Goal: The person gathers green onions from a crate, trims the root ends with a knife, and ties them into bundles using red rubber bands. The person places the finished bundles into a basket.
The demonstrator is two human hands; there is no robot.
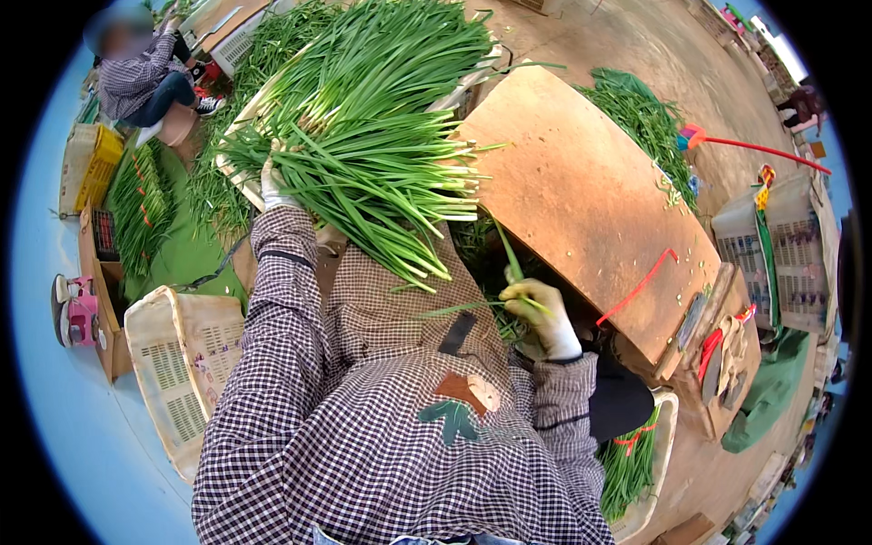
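Note:
My left hand (pixel 274 178), in a pale glove, grips a loose bunch of long green Chinese chives (pixel 381 184) by its leafy side, the pale stem ends pointing right over my lap. Beneath and beyond it, more chives (pixel 402 54) are heaped in a white plastic crate (pixel 238 174). My right hand (pixel 541 313), gloved with yellowed fingers, holds a few single chive leaves (pixel 509 255) between thumb and fingers, beside the near edge of a wooden board (pixel 586 184). The bunch and the leaves in my right hand are apart.
A red strip (pixel 640 289) and a dark blade-like tool (pixel 691 320) lie on the board. An empty-looking crate (pixel 157 368) stands left, a crate with tied chives (pixel 630 463) lower right. Loose chives (pixel 640 122) lie beyond the board. A person (pixel 146 75) sits upper left.

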